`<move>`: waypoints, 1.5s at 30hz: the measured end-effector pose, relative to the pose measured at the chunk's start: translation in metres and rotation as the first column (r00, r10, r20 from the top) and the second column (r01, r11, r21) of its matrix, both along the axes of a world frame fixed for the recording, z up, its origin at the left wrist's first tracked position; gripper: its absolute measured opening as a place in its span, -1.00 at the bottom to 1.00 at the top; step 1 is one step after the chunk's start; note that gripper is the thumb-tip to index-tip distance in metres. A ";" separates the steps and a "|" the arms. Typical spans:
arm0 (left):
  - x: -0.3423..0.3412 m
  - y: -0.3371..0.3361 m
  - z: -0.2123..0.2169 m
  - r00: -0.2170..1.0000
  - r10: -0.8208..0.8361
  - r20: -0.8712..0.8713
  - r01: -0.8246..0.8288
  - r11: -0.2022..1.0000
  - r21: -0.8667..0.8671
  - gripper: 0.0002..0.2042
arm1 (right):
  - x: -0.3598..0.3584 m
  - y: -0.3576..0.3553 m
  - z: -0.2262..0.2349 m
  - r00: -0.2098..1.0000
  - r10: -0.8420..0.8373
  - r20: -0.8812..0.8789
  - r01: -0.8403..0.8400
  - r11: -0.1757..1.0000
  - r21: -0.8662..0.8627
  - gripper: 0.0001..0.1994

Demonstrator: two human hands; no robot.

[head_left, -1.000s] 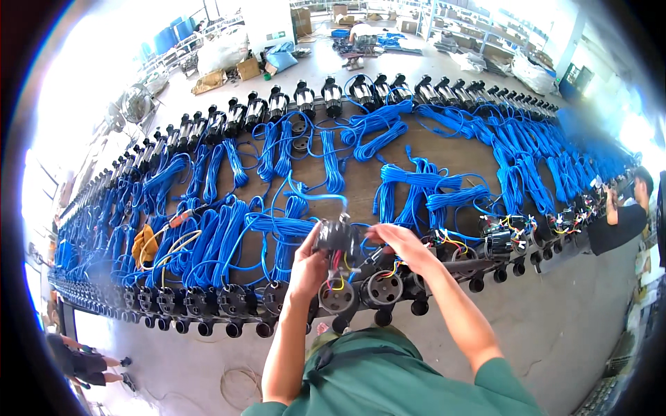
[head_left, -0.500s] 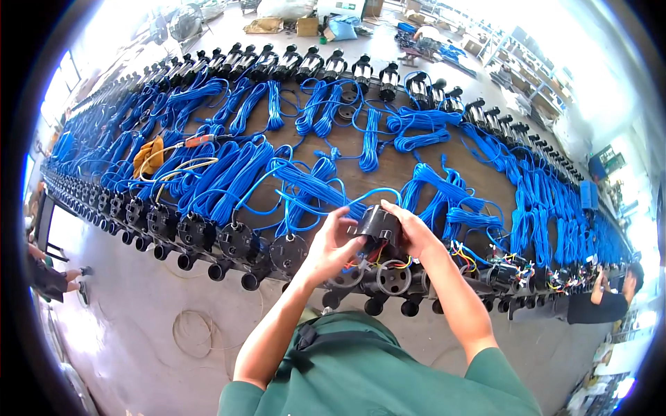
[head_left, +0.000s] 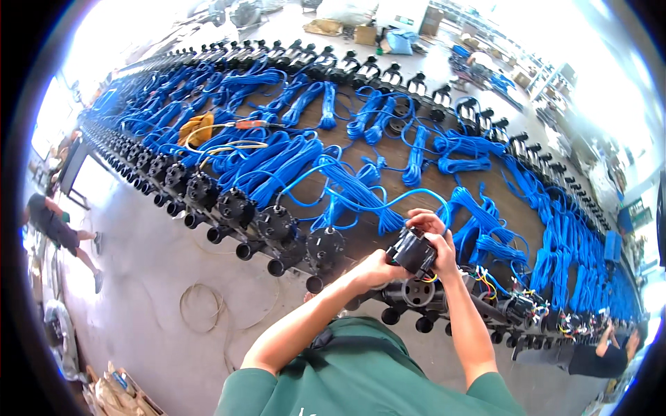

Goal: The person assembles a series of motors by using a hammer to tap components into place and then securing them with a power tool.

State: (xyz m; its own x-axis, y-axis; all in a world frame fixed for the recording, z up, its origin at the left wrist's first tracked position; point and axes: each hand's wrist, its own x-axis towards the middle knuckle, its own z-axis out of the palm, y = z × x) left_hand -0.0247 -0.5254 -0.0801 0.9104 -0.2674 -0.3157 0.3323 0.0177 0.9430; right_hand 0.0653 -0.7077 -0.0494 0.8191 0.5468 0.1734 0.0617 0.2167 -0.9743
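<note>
Between my two hands is a black cylindrical housing, tilted over the near edge of the bench. My left hand grips its left side, its fingers partly hidden. My right hand is closed round the right and upper side. A blue cable arches from the bundles to the far side of the housing, by my right fingers. Some yellow and red wire shows just under the housing. Directly below lies a black pump-like body with a round, spoked end. A similar unit with a flat black cover stands to the left.
Coiled blue cable bundles cover much of the brown bench. Black units line both long edges. An orange-handled tool lies beside a yellow glove. Open units with coloured wires sit to the right. A co-worker is far right.
The housing has moved and turned in my hands, hiding most of the coloured wires beneath it. My left fingers have closed onto its side. My view has swung left.
</note>
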 end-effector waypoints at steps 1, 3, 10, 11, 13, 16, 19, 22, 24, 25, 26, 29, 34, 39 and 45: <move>-0.001 0.004 0.002 0.996 -0.025 0.085 0.021 0.999 0.047 -0.63 | 0.002 0.000 0.000 0.998 -0.010 0.064 0.012 1.000 -0.029 -0.53; -0.002 0.011 0.006 0.983 -0.028 0.181 0.000 0.988 0.154 -0.63 | 0.006 -0.003 -0.007 0.999 -0.001 0.054 0.009 0.989 -0.150 -0.54; -0.006 0.005 -0.024 0.584 -0.175 0.793 -0.393 0.793 0.465 -0.75 | 0.023 -0.059 -0.045 0.893 0.045 -0.448 -0.240 0.889 -0.390 -0.64; -0.007 0.002 -0.017 0.557 -0.241 0.795 -0.401 0.760 0.512 -0.69 | 0.013 -0.059 -0.032 0.864 0.069 -0.499 -0.245 0.923 -0.297 -0.70; -0.015 -0.004 -0.018 0.617 -0.265 0.741 -0.434 0.672 0.601 -0.62 | 0.007 -0.061 -0.036 0.815 0.088 -0.573 -0.206 0.968 -0.143 -0.70; -0.026 -0.005 -0.033 0.579 -0.206 0.789 -0.541 0.627 0.561 -0.64 | -0.001 -0.041 -0.046 0.729 0.040 -0.684 -0.083 0.996 -0.030 -0.71; -0.031 -0.001 -0.044 0.420 -0.189 0.887 -0.657 0.611 0.442 -0.69 | -0.002 -0.015 -0.053 0.710 -0.084 -0.700 0.038 0.996 -0.082 -0.68; -0.041 0.014 -0.046 0.535 -0.176 0.826 -0.599 0.611 0.518 -0.70 | 0.000 0.007 -0.042 0.996 -0.090 -0.024 0.066 0.863 -0.501 -0.68; -0.042 0.009 -0.056 0.517 -0.168 0.839 -0.649 0.563 0.512 -0.67 | 0.003 0.012 -0.053 0.986 -0.146 -0.082 0.095 0.889 -0.447 -0.67; -0.043 0.007 -0.067 0.564 -0.194 0.803 -0.629 0.528 0.570 -0.62 | 0.005 0.016 -0.054 0.992 -0.120 -0.033 0.093 0.895 -0.437 -0.67; -0.045 0.004 -0.067 0.598 -0.185 0.780 -0.604 0.535 0.590 -0.61 | 0.006 0.016 -0.054 0.996 -0.087 0.014 0.085 0.899 -0.430 -0.66; -0.046 -0.004 -0.079 0.606 -0.161 0.779 -0.577 0.585 0.570 -0.59 | -0.003 0.023 -0.044 0.991 -0.106 0.080 0.131 0.877 -0.463 -0.66; -0.051 0.008 -0.071 0.595 -0.118 0.795 -0.571 0.634 0.522 -0.44 | 0.002 0.017 -0.057 0.984 -0.166 -0.068 0.129 0.919 -0.374 -0.64; -0.089 -0.006 -0.082 0.648 0.206 0.734 -0.649 0.652 0.391 -0.05 | -0.004 0.014 -0.059 0.963 -0.245 0.109 0.267 0.840 -0.472 -0.63; -0.077 -0.012 -0.077 0.750 0.140 0.646 -0.590 0.583 0.559 -0.03 | -0.017 0.020 -0.068 0.951 -0.308 0.041 0.300 0.877 -0.375 -0.63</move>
State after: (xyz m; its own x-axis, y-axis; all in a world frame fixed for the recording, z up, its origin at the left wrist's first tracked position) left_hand -0.1021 -0.5376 -0.1574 0.9349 0.2246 0.2747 -0.0424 -0.6979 0.7149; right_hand 0.0488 -0.6875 -0.1171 0.9564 0.2918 -0.0108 0.0463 -0.1881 -0.9811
